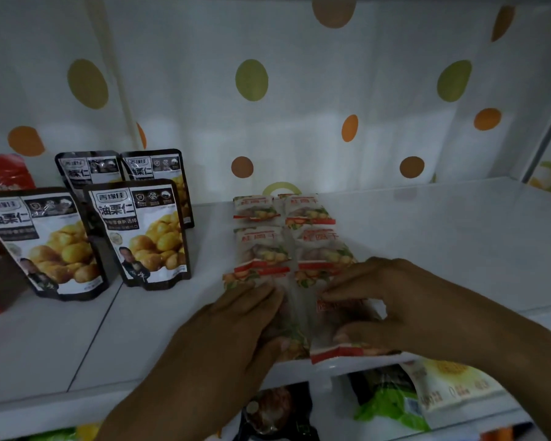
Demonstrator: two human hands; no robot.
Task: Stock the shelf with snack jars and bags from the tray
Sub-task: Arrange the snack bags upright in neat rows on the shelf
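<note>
Small clear snack bags with red trim lie flat in two columns on the white shelf (pixel 442 243); the far ones (pixel 283 211) lie near the back wall. At the shelf's front edge my right hand (pixel 392 300) pinches the nearest right-column bag (pixel 344 329) between thumb and fingers. My left hand (pixel 236 329) rests on the nearest left-column bag (pixel 291 337), fingers over it and thumb at its front edge. Both bags are partly hidden under my hands.
Several black-and-white chestnut pouches (pixel 140 230) stand upright at the shelf's left, with a red bag (pixel 4 173) behind them. A polka-dot curtain (pixel 252 81) backs the shelf. Below the shelf edge lie more snack bags (pixel 392 399), dark, green and pale.
</note>
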